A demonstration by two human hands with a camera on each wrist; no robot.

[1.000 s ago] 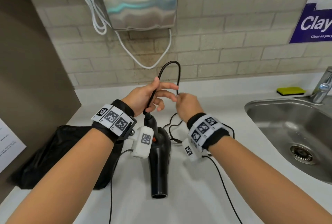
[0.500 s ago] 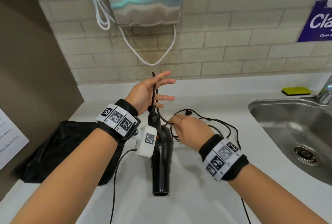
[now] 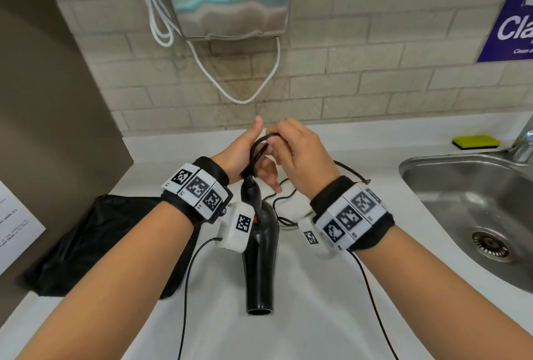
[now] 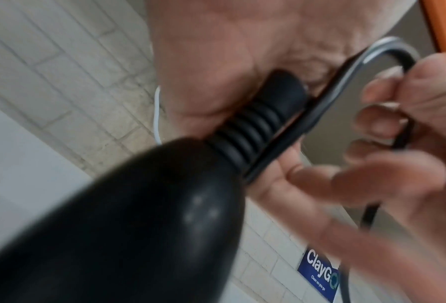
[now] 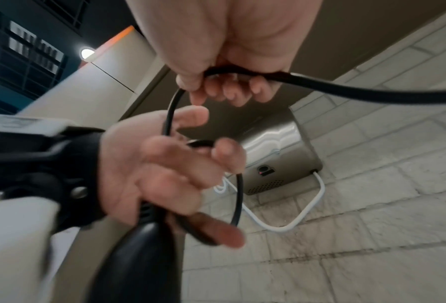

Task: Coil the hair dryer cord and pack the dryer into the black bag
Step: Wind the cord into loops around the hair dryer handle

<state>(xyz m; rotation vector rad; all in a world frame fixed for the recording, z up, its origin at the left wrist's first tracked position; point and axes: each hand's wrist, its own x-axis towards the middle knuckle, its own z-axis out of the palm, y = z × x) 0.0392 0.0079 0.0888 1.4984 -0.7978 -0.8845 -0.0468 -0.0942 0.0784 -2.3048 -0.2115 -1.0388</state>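
Since half a second ago the right hand (image 3: 302,155) has risen from the slack on the table (image 3: 331,287) to meet the left hand (image 3: 245,152), carrying a fresh loop of cord (image 5: 238,196) with it. Coiling is the step in hand. The left grip has the cord pinned between thumb and palm just above the dryer (image 3: 261,253) strain relief, its fingers loosely spread to receive the loop; the dryer hangs nozzle-down from that hold, its mouth near the table. The right grip is curled tight round the cord, the free end running off past its wrist. More slack lies on the table behind the dryer. The bag (image 3: 101,244) sits crumpled at the left, untouched. Next, I judge, the right hand must lay this loop under the left thumb, then slide back along the cord for another length
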